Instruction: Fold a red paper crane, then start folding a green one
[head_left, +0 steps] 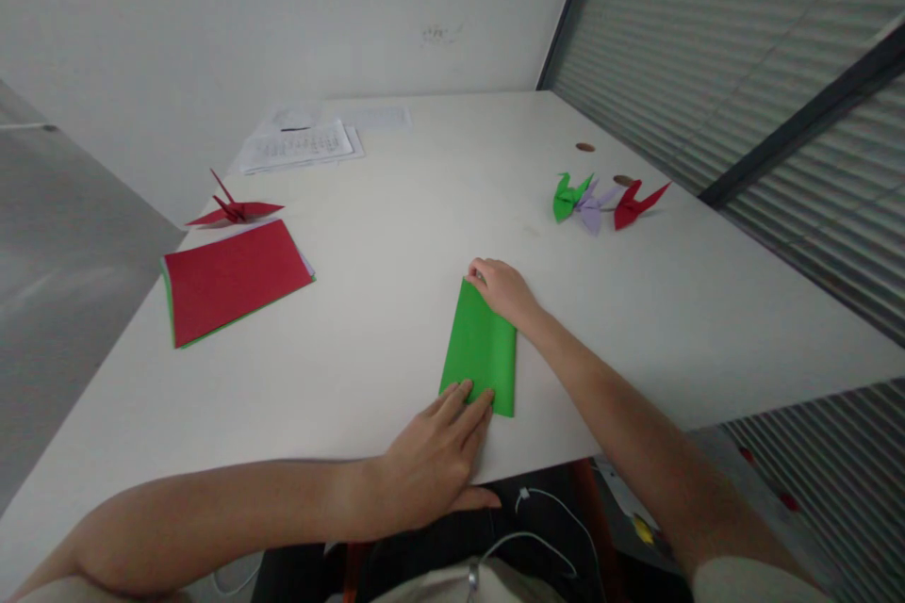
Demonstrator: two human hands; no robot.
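At six o'clock on the white table (382, 330) lies the green paper (472, 344). The left hand (436, 457), laid flat, presses its near edge, likely against sliding; the right hand (503, 289) curls, apparently pinching its far edge for steadiness. Paper cranes (589, 216) stand at two o'clock, seemingly out of the way.

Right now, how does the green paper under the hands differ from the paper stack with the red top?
The green paper looks folded into a narrow strip, while the paper stack lies flat and broader. The green paper shows only green; the paper stack has red on top, with green and pale edges beneath. The left hand and right hand touch the green paper; neither touches the paper stack. Both rest on the white table.
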